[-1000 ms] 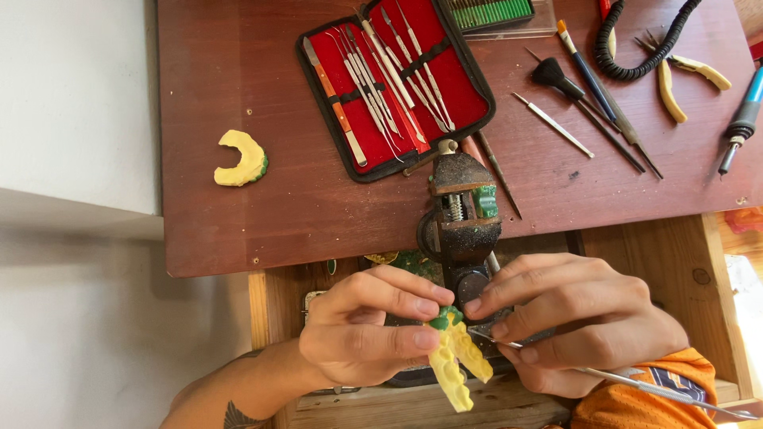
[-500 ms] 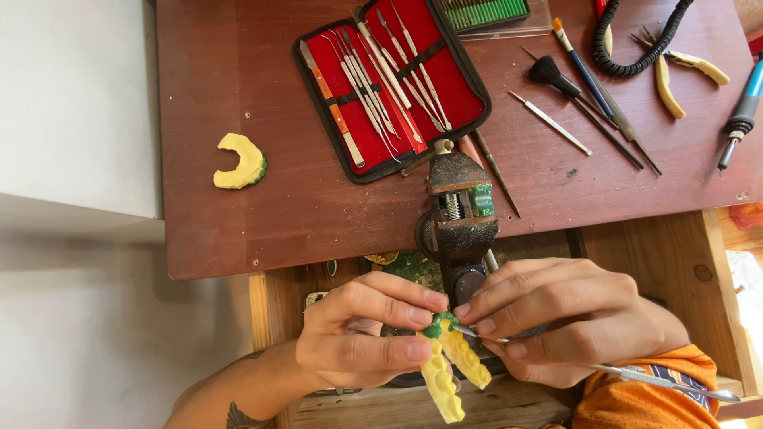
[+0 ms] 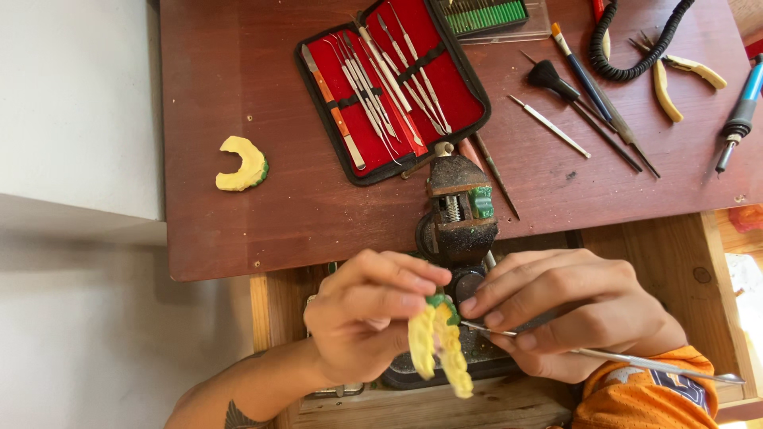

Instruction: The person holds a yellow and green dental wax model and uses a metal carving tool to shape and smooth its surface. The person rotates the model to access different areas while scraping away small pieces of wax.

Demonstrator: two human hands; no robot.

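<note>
My left hand (image 3: 367,318) pinches a yellow and green horseshoe-shaped cast (image 3: 439,346) below the table edge, its curved arms hanging downward. My right hand (image 3: 568,310) grips a thin metal pick (image 3: 636,364), its tip touching the cast near the green top. Both hands sit just under a small dark bench vise (image 3: 459,210) clamped to the brown table (image 3: 238,230). A second yellow and green cast (image 3: 242,164) lies alone on the table at the left.
An open red tool case (image 3: 389,83) with several metal instruments lies behind the vise. Loose picks and a brush (image 3: 584,75), yellow-handled pliers (image 3: 675,75), a coiled black cord (image 3: 636,44) and a blue-handled iron (image 3: 743,111) crowd the far right. A wooden drawer frame (image 3: 715,270) surrounds my hands.
The cast has tilted slightly in my left hand, its arms now pointing more downward. My right hand has shifted the pick a little against it. The table items have not moved.
</note>
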